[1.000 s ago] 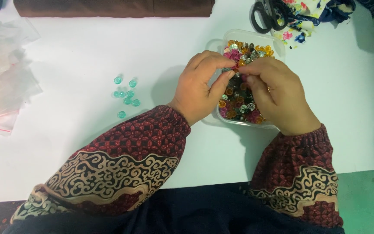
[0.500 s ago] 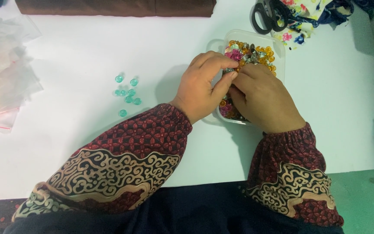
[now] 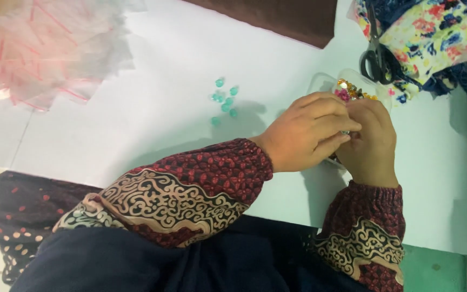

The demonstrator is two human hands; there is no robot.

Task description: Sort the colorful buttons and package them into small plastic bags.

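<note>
One head camera looks down, close, on the white table (image 3: 152, 124).

A white tabletop (image 3: 152, 108) is lit brightly and evenly from overhead, its colour rendered with a faint cool blue cast. Soft grey shadows are thrown toward the upper left of the left hand (image 3: 309, 131) and beneath the patterned maroon sleeve (image 3: 190, 189). A small cluster of teal beads (image 3: 224, 101) is seen slightly soft, with individual shapes barely resolved. Pale glare is caught on the heap of clear plastic bags with red strips (image 3: 44, 48), which is washed out near the corner. The dark lap at the bottom edge is rendered without detail, and the whole frame is tilted and mildly smeared.
</note>
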